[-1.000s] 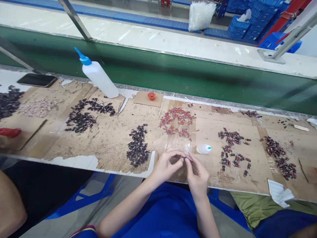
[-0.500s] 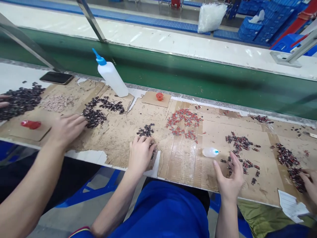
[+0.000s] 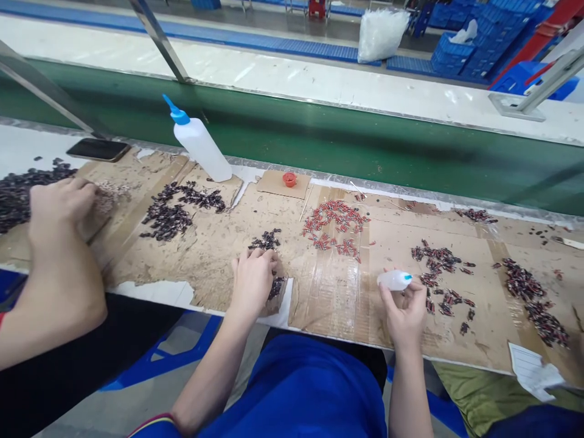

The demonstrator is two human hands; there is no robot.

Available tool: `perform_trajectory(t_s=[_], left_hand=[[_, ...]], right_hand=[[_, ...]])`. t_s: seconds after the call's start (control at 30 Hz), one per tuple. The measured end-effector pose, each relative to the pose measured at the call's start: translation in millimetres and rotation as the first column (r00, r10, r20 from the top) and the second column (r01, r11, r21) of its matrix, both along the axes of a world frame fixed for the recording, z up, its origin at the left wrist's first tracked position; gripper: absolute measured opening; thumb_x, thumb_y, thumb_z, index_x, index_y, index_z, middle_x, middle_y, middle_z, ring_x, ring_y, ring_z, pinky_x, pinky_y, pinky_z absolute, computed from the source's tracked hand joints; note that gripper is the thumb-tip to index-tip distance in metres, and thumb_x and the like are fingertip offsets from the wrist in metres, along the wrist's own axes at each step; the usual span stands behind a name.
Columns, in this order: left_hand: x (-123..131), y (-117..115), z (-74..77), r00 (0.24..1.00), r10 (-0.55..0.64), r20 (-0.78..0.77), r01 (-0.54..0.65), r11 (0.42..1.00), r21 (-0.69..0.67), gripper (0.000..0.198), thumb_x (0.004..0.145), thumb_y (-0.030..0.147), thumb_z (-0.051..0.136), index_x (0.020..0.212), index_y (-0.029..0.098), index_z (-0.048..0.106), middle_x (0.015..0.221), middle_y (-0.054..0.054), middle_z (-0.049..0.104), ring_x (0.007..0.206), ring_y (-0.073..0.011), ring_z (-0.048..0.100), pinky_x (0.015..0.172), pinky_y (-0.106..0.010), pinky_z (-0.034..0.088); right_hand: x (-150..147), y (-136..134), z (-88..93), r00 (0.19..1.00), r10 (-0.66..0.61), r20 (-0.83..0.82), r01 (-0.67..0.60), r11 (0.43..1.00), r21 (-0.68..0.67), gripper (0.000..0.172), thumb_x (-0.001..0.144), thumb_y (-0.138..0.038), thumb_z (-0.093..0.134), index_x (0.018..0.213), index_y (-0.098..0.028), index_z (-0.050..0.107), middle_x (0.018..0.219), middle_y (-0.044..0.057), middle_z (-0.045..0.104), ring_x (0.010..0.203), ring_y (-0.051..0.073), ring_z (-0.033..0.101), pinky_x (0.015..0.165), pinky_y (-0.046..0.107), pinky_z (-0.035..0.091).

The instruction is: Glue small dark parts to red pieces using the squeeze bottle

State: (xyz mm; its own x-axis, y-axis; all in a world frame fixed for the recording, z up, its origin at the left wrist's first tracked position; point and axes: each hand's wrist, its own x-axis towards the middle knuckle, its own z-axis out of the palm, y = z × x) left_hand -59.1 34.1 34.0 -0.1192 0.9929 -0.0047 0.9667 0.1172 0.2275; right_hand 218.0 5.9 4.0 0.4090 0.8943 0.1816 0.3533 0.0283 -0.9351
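From where I stand, the person's right hand (image 3: 405,313) has a small bottle (image 3: 393,280) between thumb and fingers, grasping it near the front part of the board. The bottle is whitish and cloudy, rounded and squat in the body, with a little bright blue tip. It is tilted over on its side, the tip pointing to the right, towards the fingers. I cannot tell whether it is lifted clear of the cardboard (image 3: 214,255) or touches it.

The left hand (image 3: 254,277) is bent down over a heap of dark pieces (image 3: 267,239), its fingers curled in among them; I cannot tell whether they pinch one. These pieces are small, narrow and nearly black, with a slight shine, lying every which way and showing above the knuckles and to the right of the hand.

Between the two hands, further back, lies a loose ring of red pieces (image 3: 335,219), thin and pointed. Just right of the small bottle is a scatter of black-and-red pieces (image 3: 435,255). Behind, a tall white bottle (image 3: 203,149) with a blue spout stands near a red cup (image 3: 289,179) on its own square of card.
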Motion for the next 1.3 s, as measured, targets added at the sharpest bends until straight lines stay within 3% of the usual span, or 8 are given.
perform_trajectory(t_s=[0.13, 0.33, 0.47, 0.6, 0.7, 0.83, 1.13, 1.3], left_hand=[[-7, 2, 0.7, 1.000, 0.006, 0.021, -0.006, 0.999, -0.045, 0.017, 0.088, 0.017, 0.050, 0.087, 0.022, 0.066, 0.087, -0.010, 0.070, 0.092, -0.0325, 0.055, 0.075, -0.040, 0.034], [-7, 1, 2.3, 0.999, 0.014, -0.038, -0.019, 0.993, -0.119, 0.018, 0.090, 0.019, 0.049, 0.087, 0.021, 0.066, 0.090, -0.012, 0.066, 0.093, -0.0323, 0.055, 0.074, -0.038, 0.036], [0, 0, 2.9, 0.991, -0.093, -0.096, 0.082, 0.990, -0.113, 0.018, 0.091, 0.018, 0.046, 0.088, 0.019, 0.064, 0.092, -0.012, 0.064, 0.094, -0.0310, 0.054, 0.075, -0.038, 0.036], [13, 2, 4.5, 0.996, -0.084, -0.024, 0.080, 0.987, -0.140, 0.017, 0.092, 0.018, 0.047, 0.087, 0.017, 0.063, 0.096, -0.011, 0.065, 0.097, -0.0295, 0.053, 0.078, -0.038, 0.034], [30, 2, 3.6, 0.965, -0.135, 0.226, 0.165, 0.979, -0.118, 0.017, 0.093, 0.017, 0.048, 0.088, 0.021, 0.064, 0.099, -0.006, 0.067, 0.099, -0.0254, 0.053, 0.081, -0.037, 0.033], [57, -3, -3.4, 0.841, -0.217, 0.496, 0.295, 0.952, -0.084, 0.017, 0.092, 0.020, 0.053, 0.089, 0.025, 0.069, 0.099, -0.001, 0.069, 0.101, -0.0217, 0.055, 0.084, -0.036, 0.031], [53, -6, -16.0, 0.853, -0.133, 0.505, 0.159, 0.987, -0.008, 0.005, 0.081, 0.029, 0.070, 0.078, 0.025, 0.072, 0.086, -0.001, 0.072, 0.098, -0.0235, 0.056, 0.090, -0.041, 0.029], [57, -7, -17.3, 0.813, -0.182, 0.554, 0.213, 0.977, 0.009, 0.005, 0.080, 0.029, 0.072, 0.078, 0.025, 0.071, 0.085, -0.001, 0.074, 0.102, -0.0248, 0.056, 0.089, -0.042, 0.031]], right_hand=[[2, -1, -3.3, 0.975, -0.123, -0.185, 0.131, 0.991, 0.030, 0.043, 0.062, -0.038, 0.079, 0.092, -0.018, 0.057, 0.087, 0.006, 0.069, 0.079, 0.020, 0.067, 0.076, 0.036, 0.052], [3, -2, -0.6, 0.933, -0.126, -0.338, 0.175, 0.978, 0.117, 0.034, 0.060, -0.034, 0.080, 0.086, -0.017, 0.066, 0.082, 0.003, 0.067, 0.072, 0.017, 0.062, 0.063, 0.028, 0.048], [-1, -1, 3.5, 0.814, -0.088, -0.574, 0.195, 0.972, 0.128, 0.031, 0.064, -0.037, 0.076, 0.086, -0.019, 0.066, 0.081, 0.002, 0.068, 0.065, 0.015, 0.061, 0.050, 0.023, 0.044], [-7, -1, 9.3, 0.708, -0.051, -0.704, 0.159, 0.983, 0.089, 0.032, 0.066, -0.045, 0.072, 0.084, -0.020, 0.065, 0.071, -0.001, 0.067, 0.052, 0.012, 0.058, 0.042, 0.022, 0.042], [-12, -2, 11.6, 0.676, -0.066, -0.734, 0.147, 0.988, 0.047, 0.031, 0.062, -0.042, 0.075, 0.081, -0.020, 0.065, 0.066, -0.002, 0.066, 0.047, 0.011, 0.056, 0.040, 0.021, 0.041], [-19, -3, 12.0, 0.707, -0.078, -0.703, 0.142, 0.989, 0.033, 0.026, 0.062, -0.036, 0.075, 0.078, -0.018, 0.065, 0.068, -0.001, 0.066, 0.050, 0.010, 0.055, 0.040, 0.019, 0.038], [-41, -3, 4.4, 0.789, -0.152, -0.595, 0.143, 0.988, -0.063, 0.027, 0.061, -0.037, 0.078, 0.064, -0.014, 0.064, 0.054, -0.002, 0.061, 0.045, 0.009, 0.049, 0.042, 0.021, 0.037], [-44, 2, 5.2, 0.785, -0.182, -0.592, 0.206, 0.978, -0.028, 0.030, 0.063, -0.041, 0.076, 0.064, -0.015, 0.062, 0.053, -0.003, 0.059, 0.043, 0.008, 0.047, 0.041, 0.020, 0.035]])
